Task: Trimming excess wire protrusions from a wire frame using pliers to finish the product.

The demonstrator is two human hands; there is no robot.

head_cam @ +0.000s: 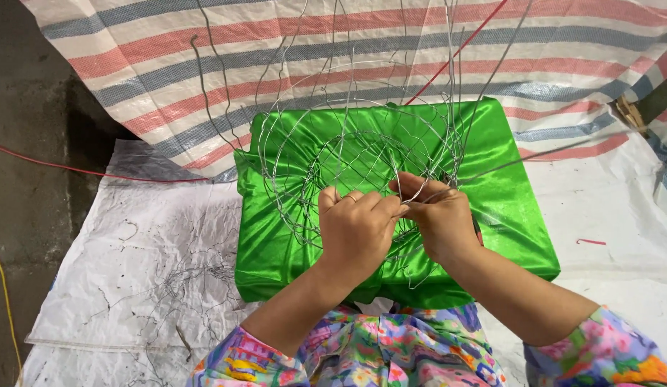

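Note:
A round basket frame of thin silver wire (362,147) stands on a shiny green cushion (512,208), with several loose wire ends rising upward. My left hand (356,233) pinches wire at the frame's near rim, fingers curled around it. Touching it on the right, my right hand (437,218) grips the same stretch of wire, and a dark red-handled tool shows just behind that hand. Both hands meet at the near edge of the frame, above the cushion's front half.
A striped red, blue and white woven tarp (168,64) lies behind the cushion. White plastic sheeting (132,272) with scattered wire scraps covers the floor left and right. A red cord (68,170) runs across bare concrete on the left. My floral sleeves fill the bottom edge.

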